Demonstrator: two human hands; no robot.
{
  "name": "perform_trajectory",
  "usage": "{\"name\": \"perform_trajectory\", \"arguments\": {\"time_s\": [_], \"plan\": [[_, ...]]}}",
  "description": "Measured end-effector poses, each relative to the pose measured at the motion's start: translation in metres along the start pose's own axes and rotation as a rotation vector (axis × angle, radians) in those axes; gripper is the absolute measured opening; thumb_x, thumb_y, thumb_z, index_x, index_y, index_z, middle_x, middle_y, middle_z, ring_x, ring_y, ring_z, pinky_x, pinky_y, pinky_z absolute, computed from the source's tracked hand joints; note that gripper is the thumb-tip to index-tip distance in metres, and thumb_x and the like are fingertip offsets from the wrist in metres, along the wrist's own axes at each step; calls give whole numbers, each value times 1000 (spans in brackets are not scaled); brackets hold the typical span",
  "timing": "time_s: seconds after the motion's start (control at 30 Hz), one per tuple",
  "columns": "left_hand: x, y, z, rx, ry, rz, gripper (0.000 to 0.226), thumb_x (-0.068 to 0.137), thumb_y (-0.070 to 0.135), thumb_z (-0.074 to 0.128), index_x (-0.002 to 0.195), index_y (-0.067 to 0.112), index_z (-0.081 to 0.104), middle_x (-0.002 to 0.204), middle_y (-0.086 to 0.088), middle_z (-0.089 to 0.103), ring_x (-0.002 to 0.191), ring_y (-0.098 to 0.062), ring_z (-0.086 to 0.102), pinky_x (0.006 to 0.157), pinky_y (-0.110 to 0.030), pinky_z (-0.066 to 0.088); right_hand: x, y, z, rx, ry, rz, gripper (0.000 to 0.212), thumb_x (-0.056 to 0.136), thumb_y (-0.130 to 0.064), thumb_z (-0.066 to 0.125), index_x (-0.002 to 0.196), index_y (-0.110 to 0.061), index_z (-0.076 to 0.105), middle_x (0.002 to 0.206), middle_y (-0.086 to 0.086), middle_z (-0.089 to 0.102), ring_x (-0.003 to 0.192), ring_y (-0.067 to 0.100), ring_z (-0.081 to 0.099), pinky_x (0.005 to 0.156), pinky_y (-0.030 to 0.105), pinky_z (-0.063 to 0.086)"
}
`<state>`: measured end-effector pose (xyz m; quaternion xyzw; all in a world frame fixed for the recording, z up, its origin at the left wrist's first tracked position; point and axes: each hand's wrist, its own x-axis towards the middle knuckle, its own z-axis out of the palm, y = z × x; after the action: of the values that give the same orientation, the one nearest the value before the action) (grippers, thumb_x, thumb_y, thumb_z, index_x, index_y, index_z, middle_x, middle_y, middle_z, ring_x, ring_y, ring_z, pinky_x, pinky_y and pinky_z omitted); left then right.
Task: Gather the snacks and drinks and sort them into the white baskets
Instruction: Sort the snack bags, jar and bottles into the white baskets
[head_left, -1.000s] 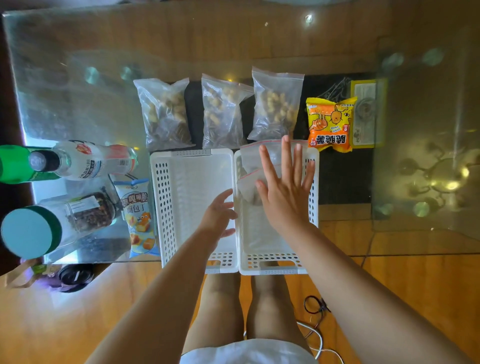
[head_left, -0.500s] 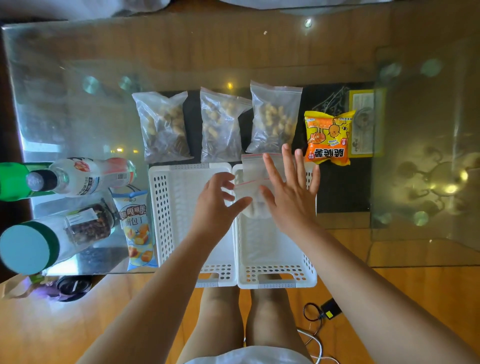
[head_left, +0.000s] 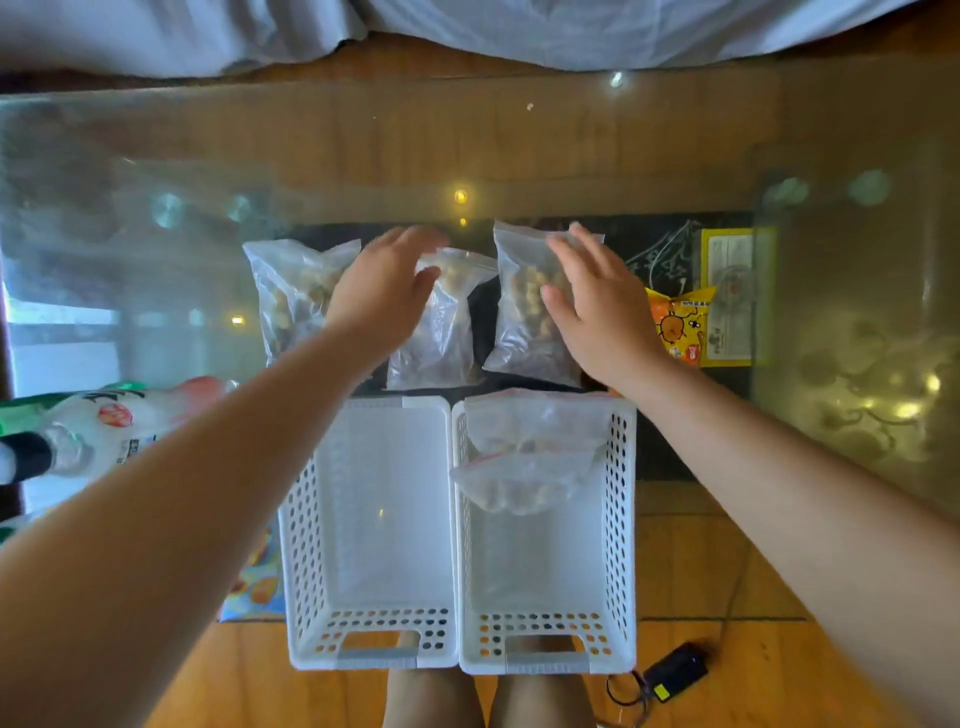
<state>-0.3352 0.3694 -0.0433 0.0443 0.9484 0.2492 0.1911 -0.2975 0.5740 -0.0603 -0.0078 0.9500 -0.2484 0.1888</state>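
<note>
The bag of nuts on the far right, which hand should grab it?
The right hand. It is open and already over that bag of nuts, next to the right basket. The left hand is over the middle bag.

Single head-worn view, steeply downward, close over glass table (head_left: 519, 145).

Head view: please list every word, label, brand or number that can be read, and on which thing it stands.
No text can be read with certainty.
On the orange packet: print too blurred.
On the yellow card: print too small.
On the white bottle: label blurred.
On the blue packet: mostly hidden.
</note>
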Motion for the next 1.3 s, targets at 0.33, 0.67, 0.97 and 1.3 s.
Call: {"name": "perform_trajectory", "arguments": {"time_s": [0.33,0.67,0.97,1.3], "plan": [[55,-12,18,459,-249,-10,33,96,10,44,126,21,52,132,-8,53,121,-29,48,101,-43,34,60,21,3,-152,-29,48,43,94,-14,46,137,-16,40,126,13,57,118,34,49,102,44,33],[-11,6,-35,-100,-138,-138,12,87,14,62,90,10,73,82,3,63,74,-11,57,69,-18,45,0,-13,-33,331,110,46,15,89,-9,51,90,-9,66,93,4,64,87,15,57,74,26,44],[-67,25,-58,-425,-87,-227,19,78,19,72,67,33,66,61,19,64,57,12,56,60,1,41,-54,-45,-56,568,358,23,14,88,-8,48,90,-6,61,83,-4,57,74,-1,51,63,2,35],[-28,35,-12,-11,-4,-254,51,74,46,68,116,19,57,115,-1,59,99,-21,54,72,-28,35,-20,-26,-25,287,216,211,34,86,-32,56,115,-16,59,100,2,57,82,10,50,56,12,34]]}}
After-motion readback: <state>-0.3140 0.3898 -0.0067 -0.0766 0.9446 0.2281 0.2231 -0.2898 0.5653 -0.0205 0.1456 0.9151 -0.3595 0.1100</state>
